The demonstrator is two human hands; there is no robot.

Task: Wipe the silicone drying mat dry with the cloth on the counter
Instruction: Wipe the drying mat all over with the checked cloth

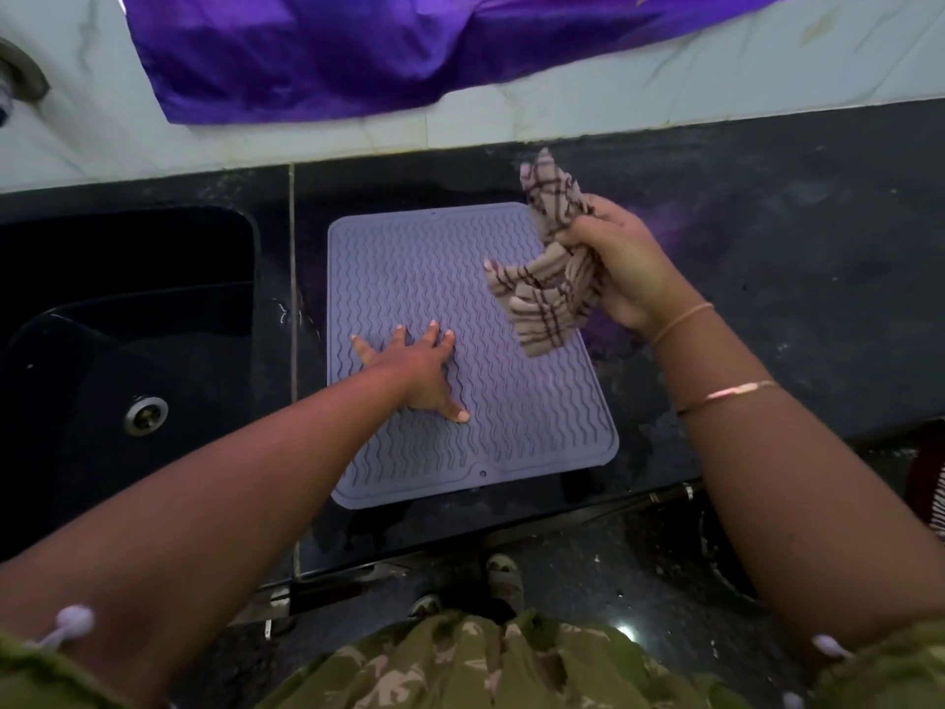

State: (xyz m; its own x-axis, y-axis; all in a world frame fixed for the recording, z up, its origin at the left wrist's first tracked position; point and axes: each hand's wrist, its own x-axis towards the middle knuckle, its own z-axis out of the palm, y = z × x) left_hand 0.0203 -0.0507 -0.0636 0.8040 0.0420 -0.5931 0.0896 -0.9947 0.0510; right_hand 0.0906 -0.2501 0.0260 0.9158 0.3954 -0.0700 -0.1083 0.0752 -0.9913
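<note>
Silicone drying mat (409, 268): lilac-grey, wavy ribs, flat on the dark desk (767, 248), at 3 o'clock of the black sink (128, 324).

Left hand (417, 373): palm down on the mat, toward its 8 o'clock part. Fingers (445, 345) straight and spread apart, holding nothing.

Right hand (629, 268): over the mat's 2 o'clock corner, fingers clamped round a bunched checked cloth (547, 294). Most of these fingers are hidden by the folds. The cloth's loose end hangs toward the mat's 3 o'clock edge; contact with the mat cannot be told.

Bangles (726, 394) on the right wrist.

Purple sheet (332, 53) at 12 o'clock, cut off by the frame. Tap (20, 74) at 10 o'clock, mostly cut off.
</note>
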